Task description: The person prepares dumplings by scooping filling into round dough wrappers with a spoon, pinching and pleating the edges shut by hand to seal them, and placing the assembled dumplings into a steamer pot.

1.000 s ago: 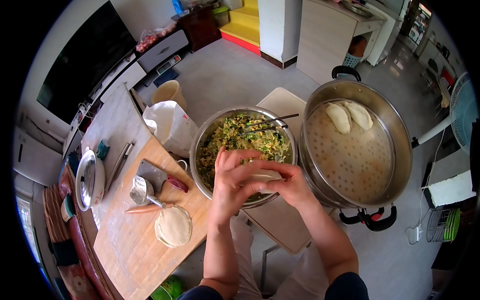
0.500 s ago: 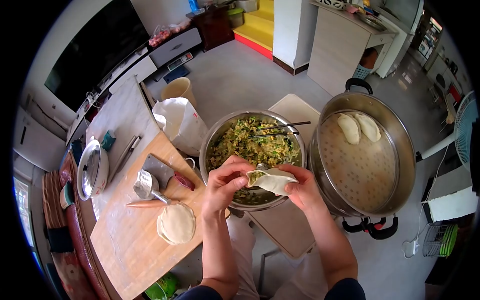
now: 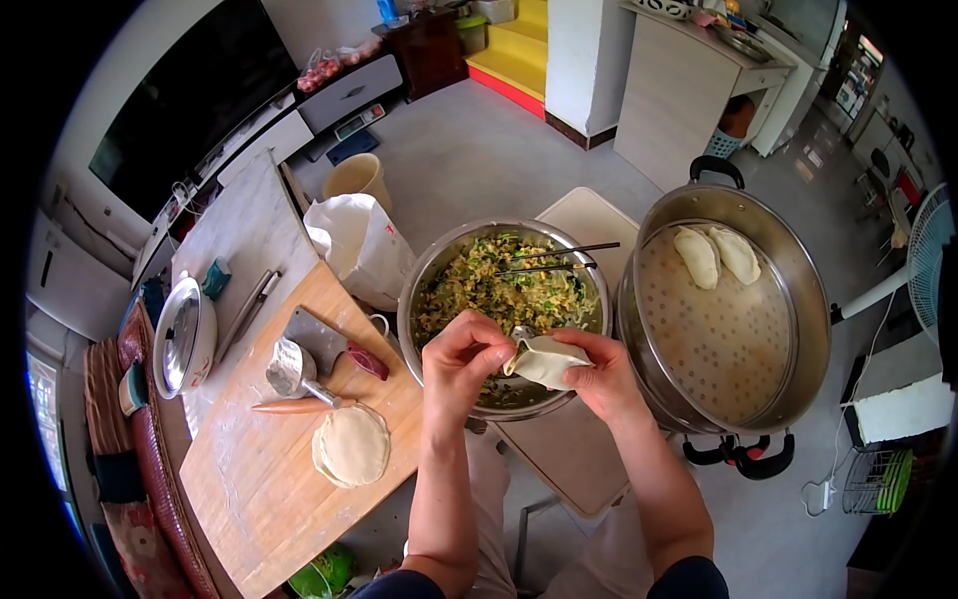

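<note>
Over the near edge of a steel bowl (image 3: 414,290) of chopped green and yellow filling, my left hand (image 3: 461,361) pinches the left end of a dumpling (image 3: 549,363). Filling shows at that end. My right hand (image 3: 603,375) grips the dumpling's right end, thumb in front. Two dark chopsticks (image 3: 559,258) rest across the bowl. To the right, a large steel steamer pot (image 3: 798,299) holds two folded dumplings (image 3: 717,256) on its perforated tray. Round dough wrappers (image 3: 351,445) lie on the wooden board at the left.
On the wooden board (image 3: 249,499) are a cleaver (image 3: 317,339), a flour scoop (image 3: 289,369) and a rolling pin (image 3: 291,406). A white bag (image 3: 361,250) stands behind the bowl. A lidded pot (image 3: 184,337) sits far left, a fan (image 3: 923,250) far right.
The dumpling has turned from hidden behind my fingers to plain view. Its left opening has narrowed, with my left fingers now pinching there. The whole scene has shifted slightly right and down since the first frame.
</note>
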### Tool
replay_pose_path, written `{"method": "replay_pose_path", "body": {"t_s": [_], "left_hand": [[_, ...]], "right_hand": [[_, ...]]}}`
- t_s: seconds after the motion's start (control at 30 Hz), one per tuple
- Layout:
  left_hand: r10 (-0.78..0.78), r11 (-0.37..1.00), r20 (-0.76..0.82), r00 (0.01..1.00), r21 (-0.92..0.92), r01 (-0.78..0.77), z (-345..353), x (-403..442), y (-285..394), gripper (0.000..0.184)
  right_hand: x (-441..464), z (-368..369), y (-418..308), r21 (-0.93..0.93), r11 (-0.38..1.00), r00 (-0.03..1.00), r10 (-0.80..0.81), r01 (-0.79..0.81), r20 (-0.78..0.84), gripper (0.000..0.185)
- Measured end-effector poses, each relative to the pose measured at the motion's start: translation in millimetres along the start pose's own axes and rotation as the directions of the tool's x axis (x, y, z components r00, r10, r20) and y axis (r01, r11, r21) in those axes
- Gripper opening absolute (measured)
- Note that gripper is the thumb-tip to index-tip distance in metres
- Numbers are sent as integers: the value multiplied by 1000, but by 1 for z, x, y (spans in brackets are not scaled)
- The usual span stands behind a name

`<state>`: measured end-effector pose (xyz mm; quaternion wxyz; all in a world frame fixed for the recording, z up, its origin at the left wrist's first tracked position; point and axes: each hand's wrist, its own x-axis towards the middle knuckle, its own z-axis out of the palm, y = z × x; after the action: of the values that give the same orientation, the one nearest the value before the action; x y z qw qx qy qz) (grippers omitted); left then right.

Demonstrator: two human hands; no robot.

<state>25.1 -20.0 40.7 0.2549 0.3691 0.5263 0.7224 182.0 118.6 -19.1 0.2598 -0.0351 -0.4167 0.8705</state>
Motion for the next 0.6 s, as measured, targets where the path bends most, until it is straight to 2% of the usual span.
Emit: {"method": "replay_pose_path", "body": {"t_s": [0.07,0.17,0.27,0.37,0.6], "left_hand": [[56,990,-2,998,133,-55,2,0,4,13],[-24,999,49,999,-23,25,3,-2,15,25],[102,995,203,974,-18,-101,2,-1,19,31],[78,984,270,960,136,-118,-4,-1,20,30],[98,900,195,976,402,-170,2,0,26,22]], "right_hand": [[0,2,-3,13,1000,1000,1,0,-12,55],[0,2,-7,32,999,1000,-8,9,-24,54],[0,0,-9,40,999,1000,-20,21,-22,53],[0,1,-10,50,999,1000,-18,19,-18,53],[0,-3,-5,38,999,999,-30,30,-16,53]]}}
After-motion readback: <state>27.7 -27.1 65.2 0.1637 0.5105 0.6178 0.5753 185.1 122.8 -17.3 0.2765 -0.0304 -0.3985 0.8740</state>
